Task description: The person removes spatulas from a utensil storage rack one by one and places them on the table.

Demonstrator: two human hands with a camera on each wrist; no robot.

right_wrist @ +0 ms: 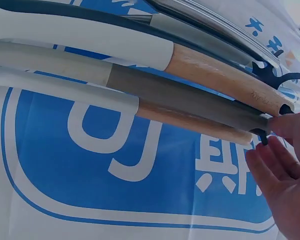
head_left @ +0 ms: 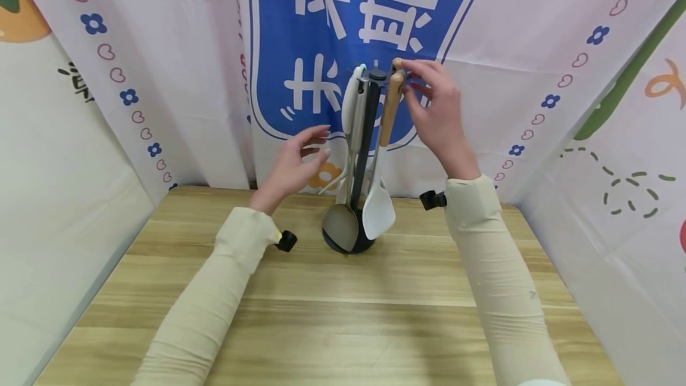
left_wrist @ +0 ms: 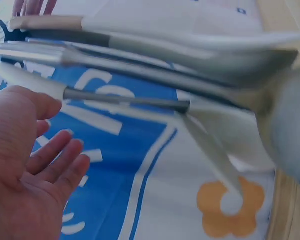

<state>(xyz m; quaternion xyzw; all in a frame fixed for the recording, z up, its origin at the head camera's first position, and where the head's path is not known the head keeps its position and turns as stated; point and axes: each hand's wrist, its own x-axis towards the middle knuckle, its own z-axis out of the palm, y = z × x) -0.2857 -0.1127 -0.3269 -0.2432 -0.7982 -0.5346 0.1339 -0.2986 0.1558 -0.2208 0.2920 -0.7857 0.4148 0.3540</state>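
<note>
A black utensil rack [head_left: 370, 136] holds several hanging kitchen tools round its upright post. My right hand [head_left: 436, 106] is at the top right of the rack. In the right wrist view its thumb and fingers pinch the end of a grey handle [right_wrist: 190, 97], between two wooden ones; the head of this tool is hard to identify. A white turner [head_left: 379, 210] with a wooden handle hangs in front. My left hand [head_left: 292, 165] is left of the rack, fingers loosely bent, holding nothing. Its thumb is close to a white handle [left_wrist: 32, 82]; contact is unclear. A ladle [head_left: 340, 228] hangs low.
The rack stands near the back of a wood-grain table [head_left: 321, 326]. Behind it hangs a white cloth with a blue printed panel [head_left: 278, 34]. Printed white cloth walls [head_left: 605, 207] flank both sides.
</note>
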